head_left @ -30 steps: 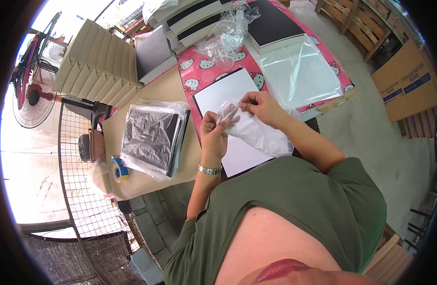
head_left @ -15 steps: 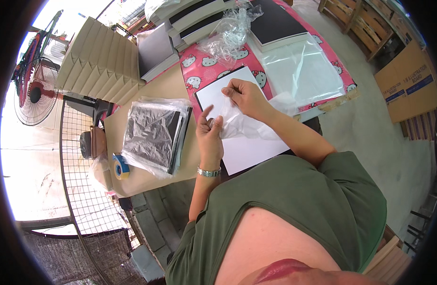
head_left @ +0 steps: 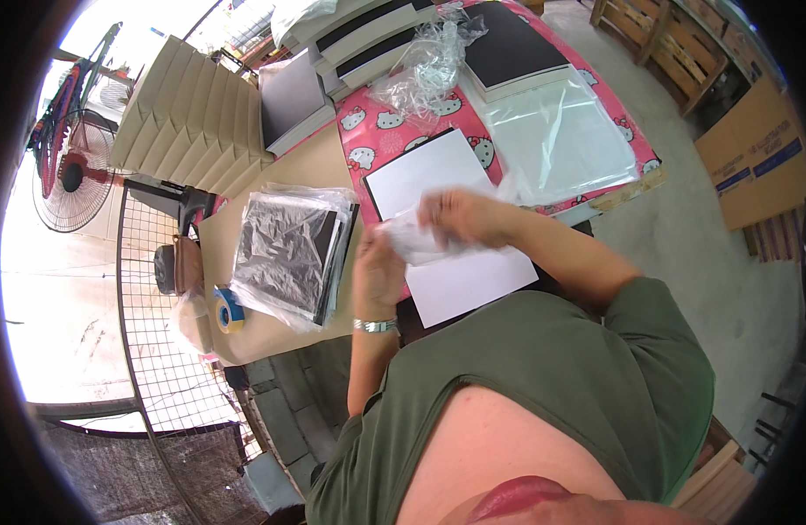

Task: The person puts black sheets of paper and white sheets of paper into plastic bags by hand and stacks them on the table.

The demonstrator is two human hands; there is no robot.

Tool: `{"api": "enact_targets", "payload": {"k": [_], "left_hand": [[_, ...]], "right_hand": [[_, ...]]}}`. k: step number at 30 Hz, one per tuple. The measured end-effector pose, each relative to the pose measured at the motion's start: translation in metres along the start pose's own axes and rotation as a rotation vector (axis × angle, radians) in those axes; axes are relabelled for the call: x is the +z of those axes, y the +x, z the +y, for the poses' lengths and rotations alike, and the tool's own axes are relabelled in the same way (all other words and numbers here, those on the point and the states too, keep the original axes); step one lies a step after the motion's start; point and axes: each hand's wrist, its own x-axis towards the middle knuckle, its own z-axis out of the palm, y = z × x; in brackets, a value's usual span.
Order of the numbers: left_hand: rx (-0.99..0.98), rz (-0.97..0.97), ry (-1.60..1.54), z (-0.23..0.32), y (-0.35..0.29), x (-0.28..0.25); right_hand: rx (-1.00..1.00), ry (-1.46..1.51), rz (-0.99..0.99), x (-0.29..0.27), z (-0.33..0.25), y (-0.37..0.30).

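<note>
In front of me a sheet of clear plastic film (head_left: 412, 245), apparently a bag, lies bunched over white paper (head_left: 473, 284). My left hand (head_left: 378, 271) is closed at the film's left end, with the plastic reaching its fingertips. My right hand (head_left: 469, 217) is over the film's upper right part; motion smears its fingers, so their grip cannot be made out. The white paper seems to lie on an open black cover, whose dark edge (head_left: 371, 198) shows at the left. To the left rests a stack of black books in clear plastic (head_left: 280, 249).
A blue and yellow tape roll (head_left: 228, 311) sits at the table's left edge. Flat clear plastic bags (head_left: 556, 144) lie right, beside a black book (head_left: 517, 44). Crumpled plastic (head_left: 429, 70) and tall stacks of thick books (head_left: 193, 114) stand behind. A cardboard box (head_left: 757, 157) is farther right.
My left hand has shifted slightly down and left, its fingers now closed at the film. My right hand has come down and right over the film, and is blurred.
</note>
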Motion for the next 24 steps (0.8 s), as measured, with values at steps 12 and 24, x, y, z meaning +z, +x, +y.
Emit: {"api": "enact_targets", "payload": {"k": [12,24], "left_hand": [[-0.341,-0.169,0.287,0.066,-0.046,-0.01],[-0.234,-0.1,0.078,0.057,-0.029,-0.027]], "right_hand": [[-0.107,-0.146,-0.432,-0.064,-0.005,-0.025],[-0.06,-0.241,-0.108,-0.067,-0.035,-0.026]]}}
